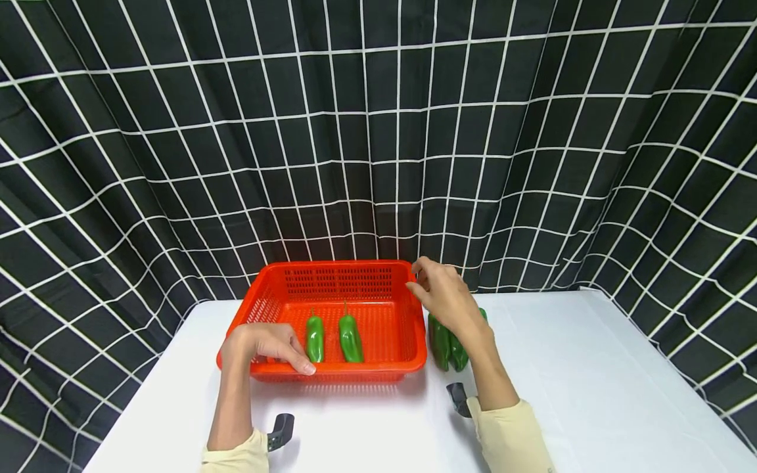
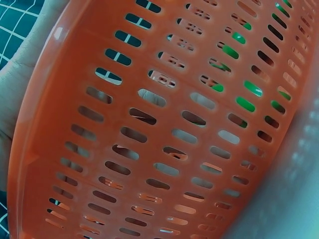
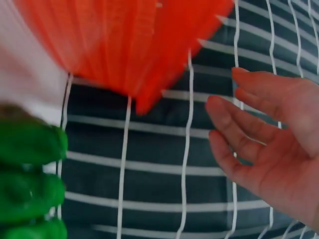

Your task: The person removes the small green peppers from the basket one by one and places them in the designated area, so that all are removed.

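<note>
A red slotted plastic basket [image 1: 337, 376] stands on the white table, with two green peppers [image 1: 350, 338] lying inside. My left hand [image 1: 275, 341] holds its front-left rim, one digit along the edge and the others over the inside. In the left wrist view the basket's wall [image 2: 144, 134] fills the picture, and pale patches of the hand show through its slots. Above the back right corner, my right hand [image 1: 446, 292] hovers with loosely bent fingers and holds nothing. Several more green peppers [image 1: 439, 345] lie just right of the basket, partly under the right forearm; they also show in the right wrist view [image 3: 30, 184].
A black curtain with white grid lines [image 1: 378, 131] hangs behind the table and on both sides. The white table [image 1: 568, 374] extends to the right of the peppers. Each wrist carries a small black device, such as the left one [image 1: 280, 431].
</note>
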`<state>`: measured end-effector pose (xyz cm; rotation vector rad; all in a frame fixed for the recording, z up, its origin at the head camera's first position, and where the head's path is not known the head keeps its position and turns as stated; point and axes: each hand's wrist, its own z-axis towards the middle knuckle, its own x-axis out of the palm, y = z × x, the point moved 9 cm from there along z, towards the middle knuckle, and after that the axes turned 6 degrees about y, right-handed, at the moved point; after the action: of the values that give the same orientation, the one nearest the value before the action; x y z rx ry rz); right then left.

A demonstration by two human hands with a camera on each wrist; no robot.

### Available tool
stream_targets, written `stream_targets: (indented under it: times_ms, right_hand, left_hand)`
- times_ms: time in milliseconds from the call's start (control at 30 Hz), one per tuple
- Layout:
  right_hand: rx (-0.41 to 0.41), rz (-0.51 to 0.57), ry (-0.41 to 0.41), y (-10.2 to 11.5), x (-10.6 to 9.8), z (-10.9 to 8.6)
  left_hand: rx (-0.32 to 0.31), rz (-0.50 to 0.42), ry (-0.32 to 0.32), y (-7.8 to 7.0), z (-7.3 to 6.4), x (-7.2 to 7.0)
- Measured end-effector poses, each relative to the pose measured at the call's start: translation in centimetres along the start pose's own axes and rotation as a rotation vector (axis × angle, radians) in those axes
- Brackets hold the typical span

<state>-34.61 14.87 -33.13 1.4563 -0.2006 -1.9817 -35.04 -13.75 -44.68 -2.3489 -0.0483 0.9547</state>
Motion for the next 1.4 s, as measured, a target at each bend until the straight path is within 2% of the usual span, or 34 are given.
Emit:
stream_targets:
  times_ms: [100,367,600,800,900,1200,1400]
  right_hand:
    - [-0.037,-0.026,0.035,1.9,1.9,0.3]
    - [-0.091,-0.076,0.266,4.7,7.7,0.1]
    - [-0.136,-0.102,0.376,5.3,10.9,-0.4]
    - [-0.144,-0.107,0.528,5.0,13.5,-1.1]
    - [-0.135,-0.09,0.601,4.9,14.2,-1.5]
    - [-0.066,-0.076,0.747,4.1,15.2,-2.1]
    - [-0.083,-0.096,0.746,4.1,15.3,-2.1]
  left_hand:
    - [0.005,0.002,0.0,0.0,0.0,0.0]
    - [0.009,0.007,-0.001,0.0,0.1,0.1]
    - [0.029,0.024,0.006,-0.2,0.4,0.0]
    - [0.029,0.017,0.008,-0.2,0.4,0.0]
    - [0.026,0.013,0.015,-0.2,0.4,0.2]
    - [0.029,0.056,0.02,-0.5,0.3,-0.1]
    - [0.017,0.048,0.022,-0.4,0.4,-0.1]
